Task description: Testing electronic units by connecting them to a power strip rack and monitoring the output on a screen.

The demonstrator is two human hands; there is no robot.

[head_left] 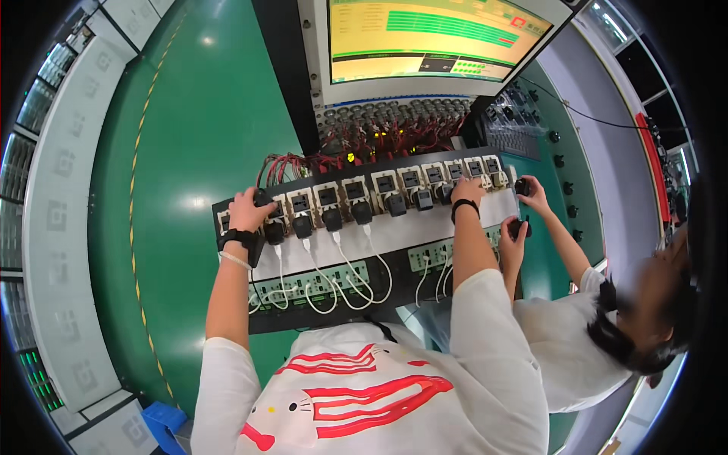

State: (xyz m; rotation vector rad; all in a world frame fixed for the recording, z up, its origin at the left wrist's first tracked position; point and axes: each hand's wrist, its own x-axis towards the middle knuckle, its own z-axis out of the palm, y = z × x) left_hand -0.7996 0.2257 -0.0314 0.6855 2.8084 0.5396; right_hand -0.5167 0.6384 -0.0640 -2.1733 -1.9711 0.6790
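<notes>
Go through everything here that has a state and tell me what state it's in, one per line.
Left hand: resting on a black adapter at the rack's left end.
Right hand: on the socket row near its right end.
Monitor: on.
White cables: plugged in, hanging in loops.
Co-worker's hands: each holding a black adapter.

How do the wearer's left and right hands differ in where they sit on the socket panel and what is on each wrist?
The left hand rests at the left end of the socket panel on a black adapter; the right hand sits toward the right end. The left wrist shows a black band plus a white one; the right wrist only a black band. Both touch the socket row.
</notes>
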